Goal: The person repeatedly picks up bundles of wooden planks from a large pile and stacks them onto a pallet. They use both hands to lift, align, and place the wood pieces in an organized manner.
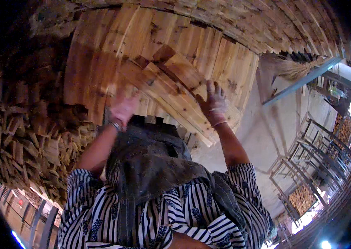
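Several loose wooden boards lie slanting across a layer of boards set side by side. My right hand, in a thin whitish glove, is over the right side of the loose boards with its fingers apart. Whether it presses on the shorter reddish board beside it, I cannot tell. To the left, near the lower edge of the layer, is my left hand, also gloved, with a band at the wrist. Motion smears its fingers, and no board shows clearly in them.
A large heap of short wood pieces rises on the left. More stacked wood stands at the far side. A straw broom and a blue-grey bar are at the right, with metal frames beyond on the pale floor.
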`<act>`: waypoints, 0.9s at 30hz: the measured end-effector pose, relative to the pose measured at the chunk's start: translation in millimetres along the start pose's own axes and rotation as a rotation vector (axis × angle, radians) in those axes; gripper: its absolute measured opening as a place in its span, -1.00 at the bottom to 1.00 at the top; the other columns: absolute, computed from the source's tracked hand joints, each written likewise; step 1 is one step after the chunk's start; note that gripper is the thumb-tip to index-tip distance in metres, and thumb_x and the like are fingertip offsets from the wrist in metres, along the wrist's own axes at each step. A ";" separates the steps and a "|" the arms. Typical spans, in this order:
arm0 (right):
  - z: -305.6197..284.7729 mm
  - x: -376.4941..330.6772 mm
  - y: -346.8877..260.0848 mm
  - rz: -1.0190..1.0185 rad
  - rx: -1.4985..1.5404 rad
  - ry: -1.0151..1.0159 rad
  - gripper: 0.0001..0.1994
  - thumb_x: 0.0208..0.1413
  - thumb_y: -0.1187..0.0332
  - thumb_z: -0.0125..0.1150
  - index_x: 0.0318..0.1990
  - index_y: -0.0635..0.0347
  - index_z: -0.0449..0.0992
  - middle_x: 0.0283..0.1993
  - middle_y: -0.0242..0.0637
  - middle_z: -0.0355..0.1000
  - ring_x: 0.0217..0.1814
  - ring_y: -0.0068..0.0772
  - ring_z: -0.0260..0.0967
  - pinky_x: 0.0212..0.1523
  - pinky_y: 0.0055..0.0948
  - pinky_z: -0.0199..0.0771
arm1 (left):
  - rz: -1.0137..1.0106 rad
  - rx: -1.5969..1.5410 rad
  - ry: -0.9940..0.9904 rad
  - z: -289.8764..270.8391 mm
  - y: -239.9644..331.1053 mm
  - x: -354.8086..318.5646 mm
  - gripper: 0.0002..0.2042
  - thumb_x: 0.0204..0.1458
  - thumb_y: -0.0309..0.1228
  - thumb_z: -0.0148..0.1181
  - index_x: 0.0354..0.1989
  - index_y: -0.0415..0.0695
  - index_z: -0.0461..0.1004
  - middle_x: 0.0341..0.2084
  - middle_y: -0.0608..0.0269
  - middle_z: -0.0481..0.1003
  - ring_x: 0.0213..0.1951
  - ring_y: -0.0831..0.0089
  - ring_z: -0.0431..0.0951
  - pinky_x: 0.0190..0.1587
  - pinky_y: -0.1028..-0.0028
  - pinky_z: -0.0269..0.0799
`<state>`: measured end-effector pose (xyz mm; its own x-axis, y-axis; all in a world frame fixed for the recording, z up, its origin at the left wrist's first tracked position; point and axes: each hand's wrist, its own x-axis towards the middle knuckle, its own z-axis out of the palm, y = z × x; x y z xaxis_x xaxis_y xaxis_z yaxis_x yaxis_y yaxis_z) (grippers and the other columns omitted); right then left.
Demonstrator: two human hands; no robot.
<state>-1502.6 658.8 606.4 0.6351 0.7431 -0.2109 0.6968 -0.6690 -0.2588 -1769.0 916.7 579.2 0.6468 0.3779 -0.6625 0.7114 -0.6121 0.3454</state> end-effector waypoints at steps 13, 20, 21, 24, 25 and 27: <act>55.6 -26.7 -81.3 0.072 -0.030 -0.182 -0.06 -0.14 -0.08 0.45 0.39 0.02 0.14 0.30 0.04 0.22 0.27 0.26 0.20 0.24 0.12 0.22 | -0.339 0.141 0.518 -23.2 -163.9 129.1 0.06 -0.09 -0.09 0.42 0.51 -0.01 -0.20 0.41 -0.13 0.03 0.41 -0.08 0.04 0.37 0.01 0.07; -46.2 -8.5 -74.8 -0.099 0.064 -0.182 -0.38 -0.03 0.14 0.37 0.23 -0.01 0.36 -0.05 -0.01 0.46 -0.07 0.18 0.43 -0.07 0.02 0.48 | -0.206 -0.371 0.308 -183.4 -39.5 14.6 0.03 -0.13 -0.23 0.44 0.50 0.05 -0.13 0.35 -0.17 0.12 0.36 -0.13 0.11 0.39 0.09 0.08; -53.9 -0.1 -57.6 -0.084 0.111 -0.255 -0.32 -0.08 0.15 0.41 0.25 -0.06 0.31 -0.05 -0.06 0.44 -0.08 0.17 0.40 -0.12 0.04 0.47 | -0.198 -0.322 0.278 -188.0 -43.3 7.2 0.02 -0.14 -0.23 0.44 0.50 0.03 -0.11 0.34 -0.18 0.14 0.34 -0.13 0.12 0.38 0.08 0.08; -86.0 34.9 -35.9 -0.038 -0.063 -0.170 -0.21 -0.16 0.19 0.45 0.31 -0.12 0.24 -0.10 -0.15 0.42 -0.06 0.10 0.36 -0.12 0.00 0.42 | -0.063 -0.065 0.311 -196.4 -51.3 7.5 0.00 -0.16 -0.25 0.43 0.48 -0.02 -0.05 0.28 -0.17 0.20 0.29 -0.14 0.18 0.34 0.05 0.11; -94.5 51.6 -27.4 -0.053 -0.096 -0.163 -0.18 -0.17 0.20 0.47 0.33 -0.14 0.22 -0.08 -0.16 0.42 -0.03 0.10 0.35 -0.09 -0.01 0.42 | 0.052 -0.031 0.391 -194.5 -51.9 20.2 0.00 -0.17 -0.27 0.43 0.48 -0.03 -0.04 0.27 -0.15 0.21 0.27 -0.13 0.20 0.32 0.05 0.12; -92.0 81.0 -8.9 0.043 -0.123 -0.259 -0.15 -0.23 0.18 0.51 0.32 -0.08 0.24 0.01 -0.15 0.40 0.08 0.11 0.32 0.05 0.00 0.37 | 0.238 0.057 0.493 -201.5 -43.9 53.8 -0.01 -0.19 -0.30 0.42 0.47 -0.05 -0.03 0.24 -0.12 0.23 0.25 -0.10 0.22 0.30 0.05 0.14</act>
<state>-1426.7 723.3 678.3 0.5699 0.6829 -0.4570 0.7160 -0.6856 -0.1315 -1710.0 1103.8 662.3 0.8497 0.4970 -0.1761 0.5229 -0.7516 0.4020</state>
